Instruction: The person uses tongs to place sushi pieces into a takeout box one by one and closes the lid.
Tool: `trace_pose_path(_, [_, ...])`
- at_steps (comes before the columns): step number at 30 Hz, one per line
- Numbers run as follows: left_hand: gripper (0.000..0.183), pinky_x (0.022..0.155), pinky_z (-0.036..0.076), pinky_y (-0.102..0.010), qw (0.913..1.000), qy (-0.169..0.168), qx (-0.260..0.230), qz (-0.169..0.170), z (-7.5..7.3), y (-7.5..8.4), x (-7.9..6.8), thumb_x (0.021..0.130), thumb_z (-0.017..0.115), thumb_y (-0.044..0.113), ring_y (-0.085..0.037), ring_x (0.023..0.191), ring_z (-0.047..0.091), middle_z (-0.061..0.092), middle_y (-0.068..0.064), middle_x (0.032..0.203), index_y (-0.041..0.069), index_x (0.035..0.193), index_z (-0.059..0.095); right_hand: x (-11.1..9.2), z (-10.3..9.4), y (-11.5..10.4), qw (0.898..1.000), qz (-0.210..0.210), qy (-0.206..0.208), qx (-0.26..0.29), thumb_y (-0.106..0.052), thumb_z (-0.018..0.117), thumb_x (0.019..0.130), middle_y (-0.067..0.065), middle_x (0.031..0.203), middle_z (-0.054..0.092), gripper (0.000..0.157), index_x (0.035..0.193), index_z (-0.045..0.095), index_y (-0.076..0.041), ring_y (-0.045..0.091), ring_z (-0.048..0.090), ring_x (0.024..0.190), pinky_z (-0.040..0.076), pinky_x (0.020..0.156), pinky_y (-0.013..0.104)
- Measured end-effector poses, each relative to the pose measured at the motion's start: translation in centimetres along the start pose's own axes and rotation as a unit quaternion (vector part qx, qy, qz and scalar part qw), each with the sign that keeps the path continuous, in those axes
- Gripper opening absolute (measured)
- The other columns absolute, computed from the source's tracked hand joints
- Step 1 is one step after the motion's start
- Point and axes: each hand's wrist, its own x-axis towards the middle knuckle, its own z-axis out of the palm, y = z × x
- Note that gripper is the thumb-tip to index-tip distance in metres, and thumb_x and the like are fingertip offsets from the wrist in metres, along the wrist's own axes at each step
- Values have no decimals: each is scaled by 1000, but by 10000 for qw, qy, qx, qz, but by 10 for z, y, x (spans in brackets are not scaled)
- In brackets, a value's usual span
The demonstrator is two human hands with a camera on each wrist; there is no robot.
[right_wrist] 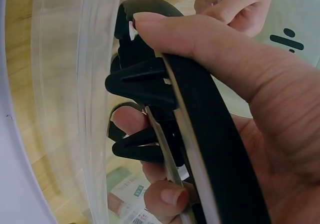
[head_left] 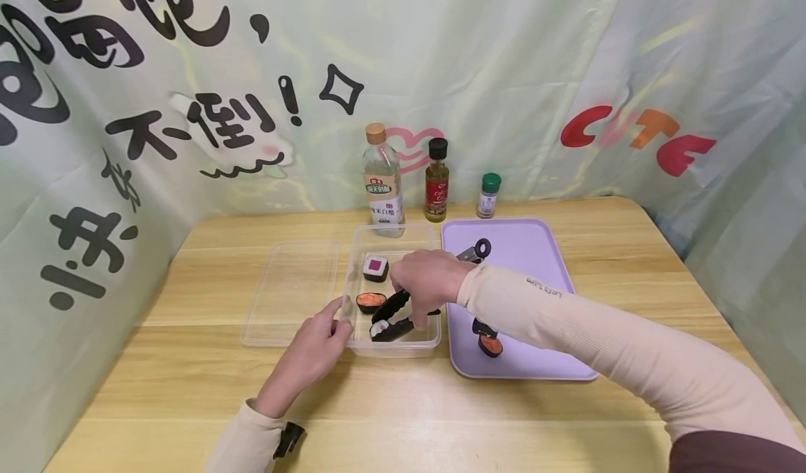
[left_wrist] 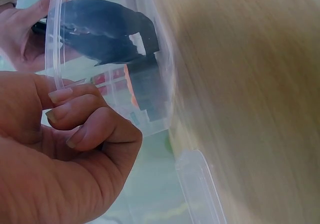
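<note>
My right hand (head_left: 428,284) grips a pair of black tongs (right_wrist: 210,129), reaching down into a clear plastic container (head_left: 393,350). Between the tong heads sits a sushi roll (head_left: 380,329) with a white face and dark wrap, low in the container's front left corner. Just behind it lies an orange-topped sushi piece (head_left: 371,301), and farther back a white roll with a purple square centre (head_left: 376,267). At the container's left side, my left hand (head_left: 317,347) pinches the rim with curled fingers (left_wrist: 107,129).
Right of the container, a purple tray (head_left: 516,249) carries an orange-topped sushi piece (head_left: 490,346) and another dark-wrapped piece, partly under my forearm. A clear lid (head_left: 290,291) lies to the left. Behind stand a vinegar bottle (head_left: 383,186), an oil bottle (head_left: 436,186) and a green-capped jar (head_left: 488,196).
</note>
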Motion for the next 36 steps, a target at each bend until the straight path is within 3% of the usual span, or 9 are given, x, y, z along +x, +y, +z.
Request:
trace_pose_path(5, [55, 44, 25, -24, 10000, -1, -21, 24, -1, 0, 0, 101, 45, 13, -11, 46, 28, 36, 5, 52, -1, 154, 39, 0, -2, 0, 10000, -29, -20, -69, -18, 97, 60, -4, 88, 67, 40, 93, 75, -14, 17, 59, 78, 51, 65, 35])
trace_pose_path(14, [55, 44, 26, -24, 10000, 19, 64, 53, -1, 0, 1, 100, 45, 13, -10, 46, 28, 36, 5, 52, -2, 153, 40, 1, -3, -1, 9999, 0, -62, -120, -19, 96, 61, -6, 81, 65, 34, 84, 71, -16, 18, 59, 74, 48, 60, 35])
trace_pose_path(24, [55, 44, 26, -24, 10000, 6, 39, 39, 0, 0, 1, 101, 45, 13, -11, 46, 29, 36, 5, 53, -1, 153, 39, -1, -3, 1, 9999, 92, -39, -93, -20, 96, 62, -4, 86, 66, 42, 96, 74, -12, 17, 59, 77, 50, 61, 34])
trace_pose_path(28, [55, 43, 25, -23, 10000, -5, 43, 48, 0, 0, 1, 101, 46, 13, -11, 46, 29, 37, 4, 54, -1, 154, 39, -5, -6, 5, 9999, 100, 19, 31, -21, 97, 62, -3, 91, 68, 47, 102, 74, -11, 17, 60, 80, 50, 62, 34])
trace_pose_path(36, [55, 43, 26, -24, 10000, 3, 39, 33, 0, -2, 1, 101, 46, 14, -11, 46, 31, 38, 4, 54, -1, 154, 39, -24, -12, 15, 9995, 56, 183, 269, -23, 96, 64, -5, 82, 65, 35, 92, 76, -16, 17, 59, 77, 49, 59, 34])
